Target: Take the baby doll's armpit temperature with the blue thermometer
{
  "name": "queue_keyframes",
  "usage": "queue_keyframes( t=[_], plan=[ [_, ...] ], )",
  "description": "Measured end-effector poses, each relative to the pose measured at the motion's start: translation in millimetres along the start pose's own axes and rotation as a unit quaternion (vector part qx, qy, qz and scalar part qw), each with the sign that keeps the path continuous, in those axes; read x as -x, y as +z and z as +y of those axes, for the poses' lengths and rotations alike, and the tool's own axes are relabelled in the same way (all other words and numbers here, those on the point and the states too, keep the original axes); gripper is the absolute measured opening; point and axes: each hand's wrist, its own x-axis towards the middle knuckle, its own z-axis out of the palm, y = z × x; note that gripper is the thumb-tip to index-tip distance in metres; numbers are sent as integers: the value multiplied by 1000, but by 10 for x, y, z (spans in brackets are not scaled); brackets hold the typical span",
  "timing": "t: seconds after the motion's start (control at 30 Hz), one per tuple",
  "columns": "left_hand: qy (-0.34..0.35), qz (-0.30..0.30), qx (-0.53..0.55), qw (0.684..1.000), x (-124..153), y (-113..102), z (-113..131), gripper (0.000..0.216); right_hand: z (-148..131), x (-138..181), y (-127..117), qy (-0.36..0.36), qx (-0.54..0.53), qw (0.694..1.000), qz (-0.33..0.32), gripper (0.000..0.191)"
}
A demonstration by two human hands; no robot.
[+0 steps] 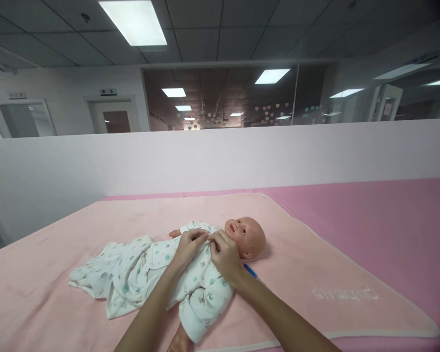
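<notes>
**Both hands at collar of doll's garment**

A baby doll [242,234] lies on its back on a pale pink blanket [315,274] spread over the pink bench [388,220], head toward the bench's right side, roughly midway between the near and far edges. It wears a white printed romper [150,269], legs trailing toward the left.

The left hand [188,249] and right hand [225,256] meet at the romper's neckline, just below the doll's chin. Fingers of each hand are pinched narrow on the fabric there.

A blue object [250,270] lies partly hidden beside the right wrist; it cannot be identified. A white partition wall [220,156] runs along the bench's far edge.
</notes>
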Motion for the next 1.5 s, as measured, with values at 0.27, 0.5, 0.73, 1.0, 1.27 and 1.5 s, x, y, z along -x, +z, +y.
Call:
queue_keyframes(
  t=[0.27, 0.5, 0.73, 1.0, 1.27, 1.5],
  plan=[
    [14, 6, -31, 999, 30, 5, 36, 28, 42, 73, 51, 31, -69, 996, 56, 19],
    [29, -23, -35, 999, 41, -15, 53, 28, -2, 76, 19, 31, -78, 994, 65, 17],
    [-5, -81, 13, 997, 62, -77, 102, 36, -13, 63, 9, 41, -89, 994, 53, 14],
    [-11, -92, 3, 996, 72, -93, 97, 33, -33, 42, -6, 46, -89, 994, 35, 16],
    [-46, -86, 32, 995, 81, -102, 124, 32, -26, 54, -10, 58, -75, 995, 32, 18],
    [-51, -98, 27, 993, 81, -105, 142, 31, 0, 81, 11, 75, -82, 992, 54, 19]
  ],
)
